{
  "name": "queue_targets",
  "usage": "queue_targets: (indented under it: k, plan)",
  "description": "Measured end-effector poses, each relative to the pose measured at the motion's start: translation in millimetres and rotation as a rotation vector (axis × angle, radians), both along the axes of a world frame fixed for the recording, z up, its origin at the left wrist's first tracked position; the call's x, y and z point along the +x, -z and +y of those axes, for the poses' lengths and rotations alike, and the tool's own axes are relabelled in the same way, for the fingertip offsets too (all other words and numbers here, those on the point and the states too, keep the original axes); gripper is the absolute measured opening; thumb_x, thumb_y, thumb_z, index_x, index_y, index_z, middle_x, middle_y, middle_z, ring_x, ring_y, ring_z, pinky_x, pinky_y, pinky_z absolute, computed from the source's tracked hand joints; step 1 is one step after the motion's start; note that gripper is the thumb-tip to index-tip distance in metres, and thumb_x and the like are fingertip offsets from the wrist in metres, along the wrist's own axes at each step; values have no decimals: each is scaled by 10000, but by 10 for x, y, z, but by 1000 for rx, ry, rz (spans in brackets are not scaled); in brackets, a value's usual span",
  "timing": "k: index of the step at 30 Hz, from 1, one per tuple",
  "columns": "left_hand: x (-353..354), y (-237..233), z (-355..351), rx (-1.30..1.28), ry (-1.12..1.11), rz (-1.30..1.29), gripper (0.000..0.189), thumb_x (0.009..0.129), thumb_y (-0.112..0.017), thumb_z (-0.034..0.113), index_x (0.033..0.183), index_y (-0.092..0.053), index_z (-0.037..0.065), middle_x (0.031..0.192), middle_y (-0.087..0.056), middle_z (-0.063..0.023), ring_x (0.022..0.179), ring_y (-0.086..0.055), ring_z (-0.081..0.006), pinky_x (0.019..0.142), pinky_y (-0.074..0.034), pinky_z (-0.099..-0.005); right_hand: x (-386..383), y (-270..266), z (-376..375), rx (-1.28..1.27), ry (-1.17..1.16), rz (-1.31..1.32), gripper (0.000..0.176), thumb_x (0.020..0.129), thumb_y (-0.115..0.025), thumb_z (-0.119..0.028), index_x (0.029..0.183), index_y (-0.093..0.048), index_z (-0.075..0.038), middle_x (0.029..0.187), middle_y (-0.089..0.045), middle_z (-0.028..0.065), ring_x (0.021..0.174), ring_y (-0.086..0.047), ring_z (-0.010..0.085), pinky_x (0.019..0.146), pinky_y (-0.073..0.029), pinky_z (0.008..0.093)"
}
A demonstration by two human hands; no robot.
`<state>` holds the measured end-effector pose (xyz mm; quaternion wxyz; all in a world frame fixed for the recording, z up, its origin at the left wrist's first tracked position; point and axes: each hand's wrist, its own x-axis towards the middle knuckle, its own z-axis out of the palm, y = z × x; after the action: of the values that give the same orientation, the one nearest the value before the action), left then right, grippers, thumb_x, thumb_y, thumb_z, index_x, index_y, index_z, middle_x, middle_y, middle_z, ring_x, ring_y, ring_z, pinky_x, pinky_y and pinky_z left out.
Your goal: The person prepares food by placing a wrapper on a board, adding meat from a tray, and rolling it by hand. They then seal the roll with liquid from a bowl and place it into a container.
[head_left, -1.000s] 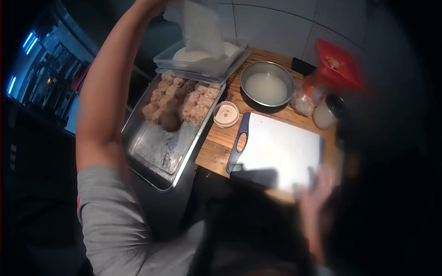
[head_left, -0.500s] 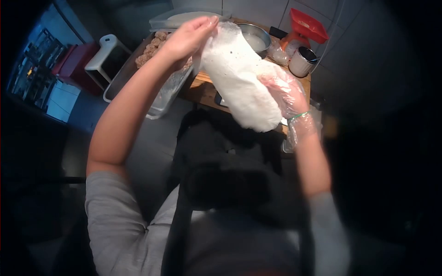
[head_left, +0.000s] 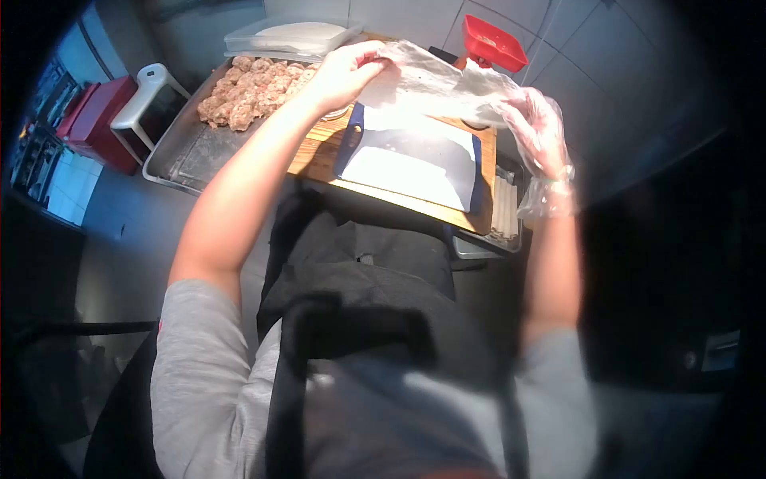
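Observation:
A thin, pale, partly see-through sheet (head_left: 435, 78) that looks like softened rice paper hangs stretched between my hands. My bare left hand (head_left: 349, 76) pinches its left end. My right hand (head_left: 538, 132), in a clear plastic glove, grips the right end with bent fingers. Below the sheet, a white cutting board with dark blue ends (head_left: 415, 156) lies on a wooden board (head_left: 315, 160). The sheet covers part of what stands behind it.
Left of the board, a large metal tray (head_left: 177, 164) holds several lumps of minced filling (head_left: 255, 92). A clear plastic box (head_left: 239, 40) stands behind it. Whitish rolls (head_left: 504, 209) lie in a tray at right. A red pan (head_left: 496, 44) stands at the back.
The sheet has swung up and away from me, from hanging slanted to stretched across above the cutting board. My right hand has risen. The cutting board now shows.

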<state>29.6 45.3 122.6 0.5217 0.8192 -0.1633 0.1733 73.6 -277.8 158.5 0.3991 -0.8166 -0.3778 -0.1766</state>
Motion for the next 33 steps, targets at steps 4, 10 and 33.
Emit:
queue_targets:
  k: [4,10,33]
  plan:
    - [-161,561,-43,234,-53,38,327,868,-505,19,1149,-670,46,1218,-651,-97,1186,-564,-234,1047,-409,-333,-285,591,1,176,-58,-19,319,799,-550,42,1098,-646,-16,942,-699,147,888,-679,296,843,-528,349]
    - [-352,1707,-61,596,-105,-34,310,880,-602,101,1179,-671,151,1303,-618,-59,1317,-479,-239,1152,-265,-501,-288,1718,-27,-210,22,-68,163,811,-618,-56,964,-670,-39,852,-651,183,823,-638,372,764,-519,407]
    - [-542,1390,-66,518,-134,218,400,934,-549,355,1232,-596,91,1214,-627,-149,1218,-526,-309,1081,-362,-438,18,802,3455,-485,-641,-504,558,805,-734,-314,1300,-577,-109,1262,-605,165,1170,-569,349,970,-477,437]
